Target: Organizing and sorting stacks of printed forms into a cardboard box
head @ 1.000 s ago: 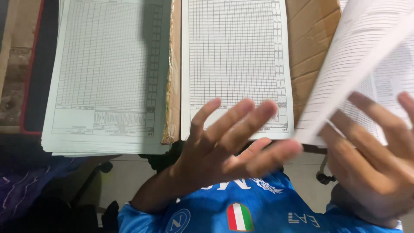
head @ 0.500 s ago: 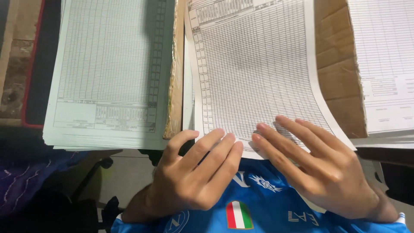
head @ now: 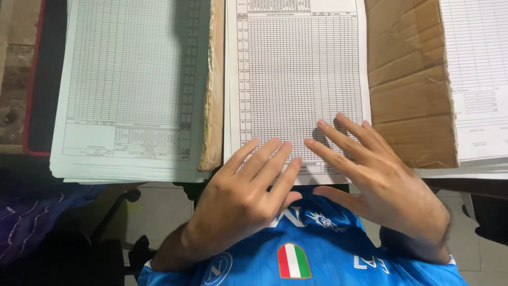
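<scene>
Left hand (head: 241, 198): fingers together, flat on middle sheet (head: 299, 79).
Right hand (head: 378, 180): fingers spread, pressing beside it.
Risk: sheet may skew (uneven push) toward cardboard (head: 410, 79).

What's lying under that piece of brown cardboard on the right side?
A stack of printed sheets shows past the right and lower edges of the brown cardboard, which lies on top of it. What those sheets hold beneath the cardboard is covered.

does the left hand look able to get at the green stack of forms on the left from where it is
Probably yes: the left hand lies flat on the middle sheet, and the green stack sits just beside it with only a cardboard edge between, nothing covering it.
</scene>
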